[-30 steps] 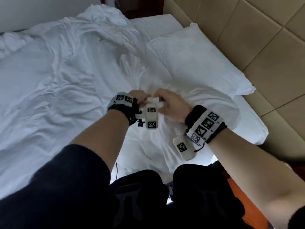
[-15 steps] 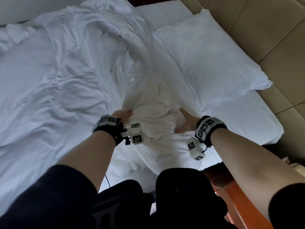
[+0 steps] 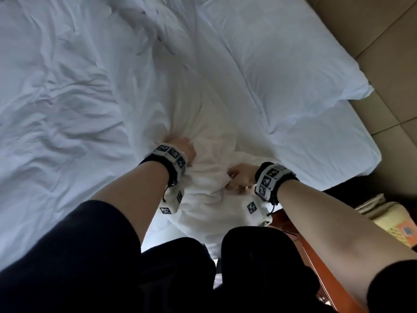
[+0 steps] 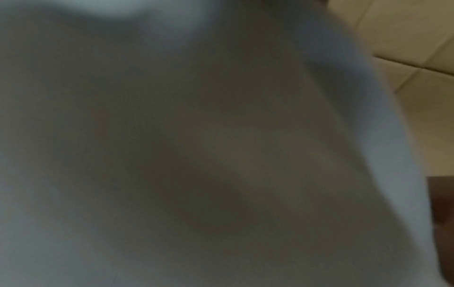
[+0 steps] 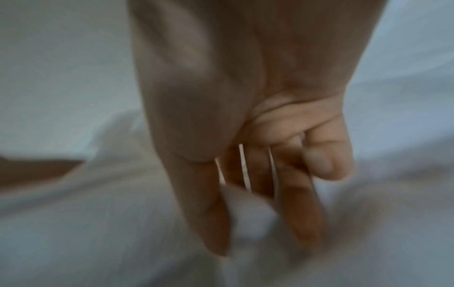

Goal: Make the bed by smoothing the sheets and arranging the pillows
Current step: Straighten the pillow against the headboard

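Observation:
A rumpled white duvet [image 3: 67, 98] covers the bed, and its near corner is bunched up [image 3: 212, 190] at the bed's edge in front of me. My left hand [image 3: 180, 147] is dug into the bunch's left side; creases fan out from it and its fingers are hidden in the cloth. The left wrist view shows only blurred white duvet [image 4: 172, 136] close up. My right hand [image 3: 239, 177] grips the bunch's right side; in the right wrist view the fingers [image 5: 299, 203] and thumb pinch a fold of duvet [image 5: 248, 215]. A white pillow [image 3: 282, 64] lies at the upper right.
A beige padded headboard [image 3: 383, 41] runs along the right. The fitted sheet's corner [image 3: 338, 159] lies bare below the pillow. A wooden nightstand [image 3: 316, 256] with a beige telephone [image 3: 381, 213] stands close to my right arm. My dark-clothed legs are against the bed's edge.
Both hands, together a second ago, have drawn apart and come toward the bed's edge, dragging the bunched duvet corner with them. My view has tipped further down.

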Tool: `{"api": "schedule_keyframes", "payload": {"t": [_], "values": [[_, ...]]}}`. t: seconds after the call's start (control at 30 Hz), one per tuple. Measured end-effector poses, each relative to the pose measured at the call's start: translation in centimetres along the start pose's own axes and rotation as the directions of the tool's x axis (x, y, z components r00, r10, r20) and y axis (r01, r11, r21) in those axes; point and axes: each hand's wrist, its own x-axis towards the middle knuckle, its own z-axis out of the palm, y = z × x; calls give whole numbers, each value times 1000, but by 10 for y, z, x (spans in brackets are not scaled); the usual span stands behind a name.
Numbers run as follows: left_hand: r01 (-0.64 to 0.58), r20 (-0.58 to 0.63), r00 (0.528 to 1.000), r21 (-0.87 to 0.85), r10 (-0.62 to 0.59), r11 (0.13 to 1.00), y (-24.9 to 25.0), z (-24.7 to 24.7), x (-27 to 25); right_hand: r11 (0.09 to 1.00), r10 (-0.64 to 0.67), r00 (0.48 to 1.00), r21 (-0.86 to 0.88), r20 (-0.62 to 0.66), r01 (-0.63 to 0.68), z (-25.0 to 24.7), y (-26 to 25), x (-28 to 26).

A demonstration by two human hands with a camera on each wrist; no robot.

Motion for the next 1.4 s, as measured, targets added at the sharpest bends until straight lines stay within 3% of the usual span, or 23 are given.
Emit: {"api": "schedule_keyframes", "payload": {"t": [0.07,0.13,0.2,0.23,0.33,0.43,0.53,0.6,0.67,0.77,0.83,0.9,1.1,1.23,1.33,1.4], "values": [[10,47,999,62,-13,998,-8,4,4,976,110,994,189,-12,-105,-18,5,-1],[56,83,995,0,-56,998,-10,9,6,946,148,973,310,-174,-88,-35,13,11],[107,92,990,6,-107,994,-7,14,9,983,140,906,167,-400,-78,-50,26,30],[115,100,988,16,-117,993,-6,15,10,993,118,896,48,-428,-108,-53,31,35],[146,139,980,-7,-143,989,-9,27,20,984,137,961,-76,-241,-160,-49,42,50],[170,173,969,45,-175,984,-14,33,21,958,246,966,-129,-81,-255,-34,52,54],[101,127,986,68,-108,993,-5,16,22,950,249,961,-164,-122,-267,-26,59,51],[107,70,993,-116,-99,988,15,-11,24,964,186,962,-153,-198,-218,-33,53,32],[10,-28,999,-241,-17,970,48,-36,26,977,73,945,-170,-318,-132,-48,43,4],[-291,-81,957,-280,280,915,100,-58,10,976,-116,853,-217,-508,3,-72,29,-44],[-368,-65,928,-326,368,871,124,-65,0,985,-153,799,-150,-581,80,-85,27,-77],[-348,-81,935,-392,345,851,134,-71,7,986,-160,792,-62,-589,153,-96,31,-101],[-413,17,893,-361,449,836,174,-100,22,964,-251,555,-156,-793,213,-102,63,-159],[-422,8,901,-223,434,879,193,-99,30,980,-195,472,-148,-860,135,-92,72,-193],[-421,74,901,-92,428,902,201,-95,40,975,-224,400,-204,-888,92,-90,79,-204],[-420,99,904,13,417,907,199,-87,60,965,-261,401,-242,-878,97,-95,92,-200]]}}
